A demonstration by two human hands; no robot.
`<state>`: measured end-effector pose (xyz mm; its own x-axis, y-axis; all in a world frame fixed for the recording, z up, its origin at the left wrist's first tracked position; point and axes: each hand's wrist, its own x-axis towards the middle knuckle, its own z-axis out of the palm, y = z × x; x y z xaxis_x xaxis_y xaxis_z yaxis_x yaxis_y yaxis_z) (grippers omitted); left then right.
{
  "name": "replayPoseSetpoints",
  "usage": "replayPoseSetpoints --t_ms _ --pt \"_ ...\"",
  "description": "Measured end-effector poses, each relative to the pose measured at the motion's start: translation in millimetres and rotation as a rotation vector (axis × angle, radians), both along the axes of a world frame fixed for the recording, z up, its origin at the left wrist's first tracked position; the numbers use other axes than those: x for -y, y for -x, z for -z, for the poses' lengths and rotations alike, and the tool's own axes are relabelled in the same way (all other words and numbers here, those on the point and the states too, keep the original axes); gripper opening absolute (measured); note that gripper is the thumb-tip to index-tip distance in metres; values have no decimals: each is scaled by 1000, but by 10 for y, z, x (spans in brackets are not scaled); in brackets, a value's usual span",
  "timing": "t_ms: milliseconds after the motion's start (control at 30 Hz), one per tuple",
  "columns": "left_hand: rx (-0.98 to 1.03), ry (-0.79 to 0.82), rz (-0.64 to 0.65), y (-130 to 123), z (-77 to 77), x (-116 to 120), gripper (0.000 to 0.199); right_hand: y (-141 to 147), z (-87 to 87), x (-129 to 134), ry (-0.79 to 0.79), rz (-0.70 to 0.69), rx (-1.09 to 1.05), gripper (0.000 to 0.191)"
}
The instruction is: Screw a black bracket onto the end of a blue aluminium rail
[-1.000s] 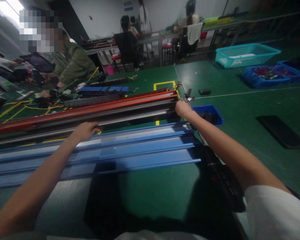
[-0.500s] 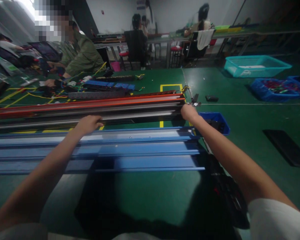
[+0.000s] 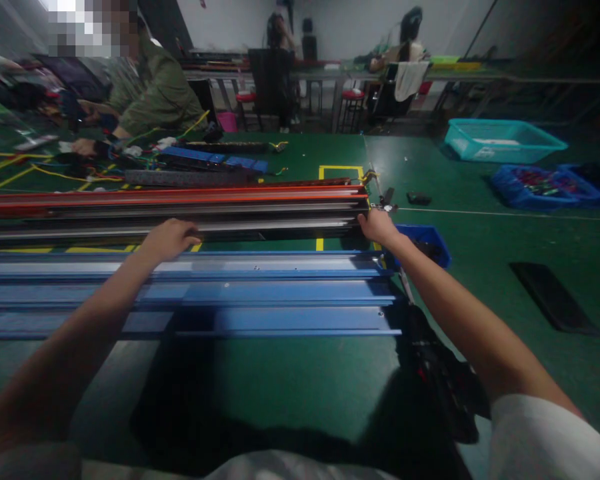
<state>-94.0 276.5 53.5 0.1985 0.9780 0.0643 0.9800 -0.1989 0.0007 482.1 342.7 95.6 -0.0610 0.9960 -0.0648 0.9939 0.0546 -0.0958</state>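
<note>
Long black metal channels (image 3: 280,229) lie side by side across the table, beside an orange channel (image 3: 260,191) on their far side. My left hand (image 3: 169,240) is closed over the near edge of the nearest black channel, left of the middle, its fingertips partly hidden. At the right end of that same channel, my right hand (image 3: 379,227) is closed with its thumb against the end. Nearer to me run several blue metal channels (image 3: 300,291), parallel to the black ones and beneath my left forearm.
A blue bin of dark parts (image 3: 433,243) stands beside my right hand. Farther right are a teal basket (image 3: 505,150), blue trays (image 3: 525,193) and a flat black object (image 3: 553,297). A black tool (image 3: 445,380) lies under my right forearm. A co-worker (image 3: 153,90) sits across, behind wires.
Both hands stay on the black channel, which has hardly moved. The view has tilted and shifted slightly, so the trays and basket appear a little farther left.
</note>
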Motion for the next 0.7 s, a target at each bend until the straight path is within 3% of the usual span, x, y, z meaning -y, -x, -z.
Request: replayPoseSetpoints --t_ms 167,333,533,700 --pt "-55 -131 -18 -88 -92 154 66 -70 -32 384 -111 -69 -77 46" --pt "-65 -175 52 -150 -212 667 75 -168 -94 816 -81 -268 -122 22" --pt "-43 24 184 -38 -54 1230 96 -373 -84 1141 -5 -431 -132 14" --pt "-63 32 205 88 3 1193 97 -509 -15 1219 -42 -567 -36 22"
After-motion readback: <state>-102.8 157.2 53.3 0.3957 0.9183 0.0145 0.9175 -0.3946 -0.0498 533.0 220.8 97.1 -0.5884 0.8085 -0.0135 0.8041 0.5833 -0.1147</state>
